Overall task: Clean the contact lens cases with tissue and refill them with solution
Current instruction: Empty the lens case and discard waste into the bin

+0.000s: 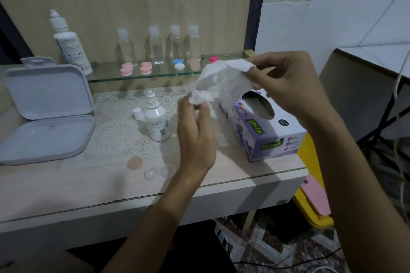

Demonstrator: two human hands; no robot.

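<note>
Near the worktop (66, 193) front edge: 1 clear lens-case cup (151, 173) lies open beside a peach cap (134, 162), both apart from the hands. Looks like wiping is mid-way; no sign of refill yet.

Left hand (195, 137) grip: fingertips pinched shut on the bunched lower end of the tissue (221, 82). Can't tell if a case part is inside the wad. Right hand (286, 82) grip: thumb and fingers closed on the tissue's upper edge, above the tissue box (264, 126).

Small solution bottle (156, 121) stands uncapped left of the left hand, its white cap (137, 113) just beside it, so it's ready for refill. Open grey box (46, 108) sits far left.

Glass shelf (106, 77) behind: 2 pink cases (135, 68), a blue-and-white case (179, 64), a peach case (195, 64), a magenta cap (214, 59), 4 clear bottles (158, 45), large solution bottle (69, 44). Judging by count, most cases are left.

Tissue box crowds the right side; bottle is near the left hand and could tip.
</note>
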